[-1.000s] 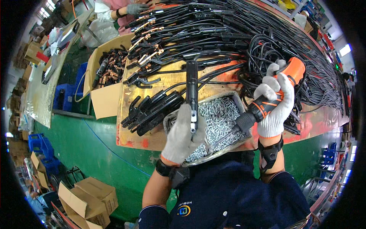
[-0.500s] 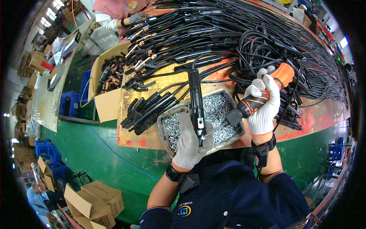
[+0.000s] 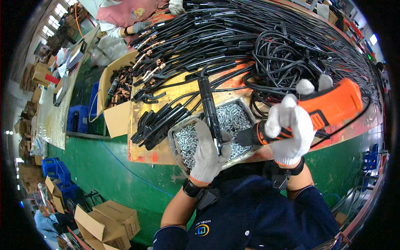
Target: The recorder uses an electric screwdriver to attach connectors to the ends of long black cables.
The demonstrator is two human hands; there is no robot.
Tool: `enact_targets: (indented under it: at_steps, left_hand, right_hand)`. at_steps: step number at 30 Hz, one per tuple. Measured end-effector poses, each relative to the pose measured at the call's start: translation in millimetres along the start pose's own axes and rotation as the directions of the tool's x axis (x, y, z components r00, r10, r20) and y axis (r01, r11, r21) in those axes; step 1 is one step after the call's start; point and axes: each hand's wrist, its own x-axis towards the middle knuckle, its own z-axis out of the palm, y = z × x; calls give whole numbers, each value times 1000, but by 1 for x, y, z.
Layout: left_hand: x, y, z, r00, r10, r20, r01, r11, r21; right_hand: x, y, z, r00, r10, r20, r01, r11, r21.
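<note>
My gloved left hand [image 3: 207, 152] is closed round the lower end of a black welding electrode holder [image 3: 208, 104], whose cable runs off its far end. My gloved right hand [image 3: 292, 131] grips an orange and black power screwdriver [image 3: 333, 106]. The driver lies nearly level, its bit pointing left and meeting the side of the holder near my left fingers. Whether a screw sits at the bit's tip is hidden. Beneath both hands stands a grey tray [image 3: 178, 155] filled with small silver screws [image 3: 231, 118].
More black holders [image 3: 160, 125] lie left of the tray. Black cables [image 3: 279, 54] cover the far table. A cardboard box [image 3: 118, 118] of copper-coloured parts stands at the table's left. Across the table, a co-worker's gloved hand [image 3: 176, 6] is near the cables. Empty-looking cartons [image 3: 109, 223] stand on the green floor.
The driver has swung from a slant to nearly level and its body has moved right and nearer. The holder has shifted slightly left in my left hand. A co-worker's second hand has appeared.
</note>
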Motion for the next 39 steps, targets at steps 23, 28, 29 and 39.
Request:
enact_targets:
  at_steps: [23,28,29,39]
  left_hand:
    - [5,-15,0,991,-53,125,32,985,168]
    - [-4,-34,-2,919,-320,231,345,935,-79]
    - [-1,-31,-2,974,-127,189,128,992,8]
    - [20,18,-2,690,-599,407,590,139,-796]
  right_hand:
    - [14,4,27,974,-23,223,6,997,79]
    - [14,5,14,874,439,-206,-437,898,61]
    - [20,5,5,763,559,-325,-552,825,124]
    - [33,29,-25,462,787,-410,-645,615,453]
